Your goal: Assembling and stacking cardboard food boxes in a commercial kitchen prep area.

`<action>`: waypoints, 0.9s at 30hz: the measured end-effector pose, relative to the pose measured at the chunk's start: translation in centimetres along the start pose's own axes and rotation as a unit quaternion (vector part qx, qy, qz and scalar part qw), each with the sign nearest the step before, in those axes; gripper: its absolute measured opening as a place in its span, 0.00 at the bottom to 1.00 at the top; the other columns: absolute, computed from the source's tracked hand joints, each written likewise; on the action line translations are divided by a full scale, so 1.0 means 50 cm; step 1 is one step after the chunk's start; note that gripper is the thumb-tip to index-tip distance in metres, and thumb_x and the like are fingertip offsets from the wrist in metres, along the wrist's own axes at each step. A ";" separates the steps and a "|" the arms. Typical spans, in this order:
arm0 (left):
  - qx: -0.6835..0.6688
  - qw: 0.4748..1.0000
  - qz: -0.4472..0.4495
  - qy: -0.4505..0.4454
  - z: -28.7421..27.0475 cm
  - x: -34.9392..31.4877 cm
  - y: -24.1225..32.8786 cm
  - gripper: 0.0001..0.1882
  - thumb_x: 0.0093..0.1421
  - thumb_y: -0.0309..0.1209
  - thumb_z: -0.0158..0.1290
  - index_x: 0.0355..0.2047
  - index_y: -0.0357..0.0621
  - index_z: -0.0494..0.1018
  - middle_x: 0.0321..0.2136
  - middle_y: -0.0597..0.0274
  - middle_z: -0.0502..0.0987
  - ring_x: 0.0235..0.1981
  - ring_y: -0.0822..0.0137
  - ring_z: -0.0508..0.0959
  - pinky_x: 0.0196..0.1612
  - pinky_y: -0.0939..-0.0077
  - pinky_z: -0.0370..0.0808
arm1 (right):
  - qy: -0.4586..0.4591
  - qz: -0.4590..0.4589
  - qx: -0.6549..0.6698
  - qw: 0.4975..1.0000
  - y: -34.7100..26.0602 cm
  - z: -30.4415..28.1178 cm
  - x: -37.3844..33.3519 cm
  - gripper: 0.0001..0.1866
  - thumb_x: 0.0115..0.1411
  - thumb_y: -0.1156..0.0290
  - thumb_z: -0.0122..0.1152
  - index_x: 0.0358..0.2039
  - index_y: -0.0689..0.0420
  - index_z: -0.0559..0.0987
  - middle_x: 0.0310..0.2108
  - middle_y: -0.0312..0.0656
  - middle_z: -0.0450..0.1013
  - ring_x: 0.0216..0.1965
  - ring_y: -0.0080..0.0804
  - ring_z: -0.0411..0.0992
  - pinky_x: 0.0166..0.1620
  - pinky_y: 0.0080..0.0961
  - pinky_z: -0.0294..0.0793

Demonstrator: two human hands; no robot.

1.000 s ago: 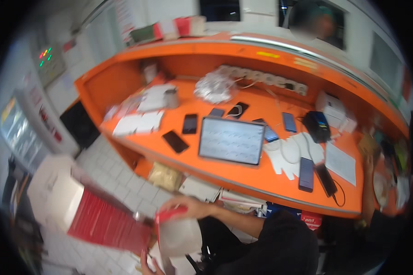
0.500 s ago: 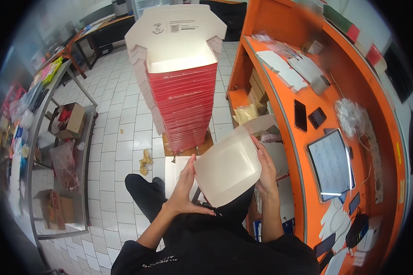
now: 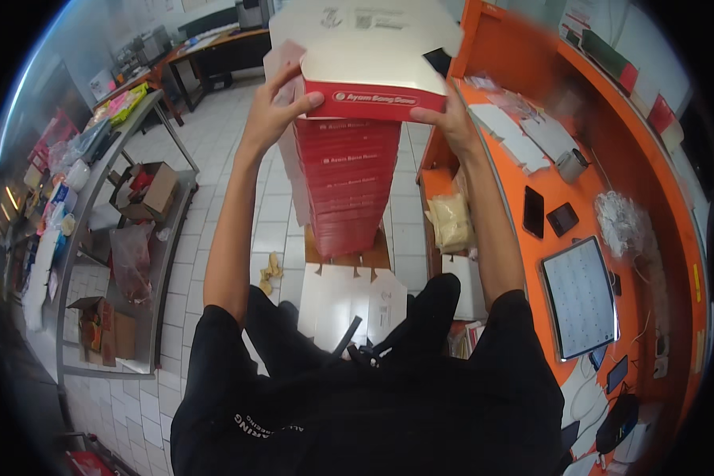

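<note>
Both my arms reach forward to a red and white cardboard food box (image 3: 373, 70) at the top of a tall stack. My left hand (image 3: 279, 107) grips its left corner, thumb on the red front. At the right corner my right hand (image 3: 452, 119) holds it the same way, thumb on the front panel. The box's white lid stands up and open at the back. Below it are several nested red boxes (image 3: 347, 182). I cannot tell whether the held box is fully seated. Between my knees lies flat white cardboard (image 3: 353, 297) with notched edges.
On the right, an orange counter (image 3: 509, 218) bears a tablet (image 3: 581, 295), phones (image 3: 534, 211) and a metal cup (image 3: 571, 164). A metal shelf (image 3: 174, 214) with cartons (image 3: 144, 190) and plastic bags stands at the left. Yellowish scraps (image 3: 270, 272) lie on the tiled floor.
The box has moved from above my lap, forward and up to the stack's top. Both hands went with it, and it now faces with its red front toward me.
</note>
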State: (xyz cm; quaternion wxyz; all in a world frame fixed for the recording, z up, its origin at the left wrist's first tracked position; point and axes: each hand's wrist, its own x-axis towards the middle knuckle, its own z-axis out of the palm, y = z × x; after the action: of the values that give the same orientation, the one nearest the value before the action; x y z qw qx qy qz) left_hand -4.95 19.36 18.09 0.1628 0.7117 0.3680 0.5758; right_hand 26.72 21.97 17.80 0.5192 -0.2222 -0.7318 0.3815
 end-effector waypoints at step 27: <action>0.110 0.989 -0.029 -0.098 -0.057 -0.022 -0.034 0.23 0.56 0.52 0.63 0.25 0.41 0.78 0.36 0.56 0.81 0.41 0.63 0.79 0.47 0.64 0.75 | -0.117 -0.024 -0.316 0.941 0.109 -0.039 0.091 0.28 0.54 0.43 0.69 0.34 0.60 0.85 0.44 0.43 0.74 0.44 0.33 0.74 0.47 0.29 0.74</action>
State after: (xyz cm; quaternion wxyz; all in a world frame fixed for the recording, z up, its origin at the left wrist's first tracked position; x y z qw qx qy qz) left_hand -8.28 19.20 17.02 0.1352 0.7673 0.4319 0.4543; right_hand 26.51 29.22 16.52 0.3421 -0.3114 -0.8752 0.1410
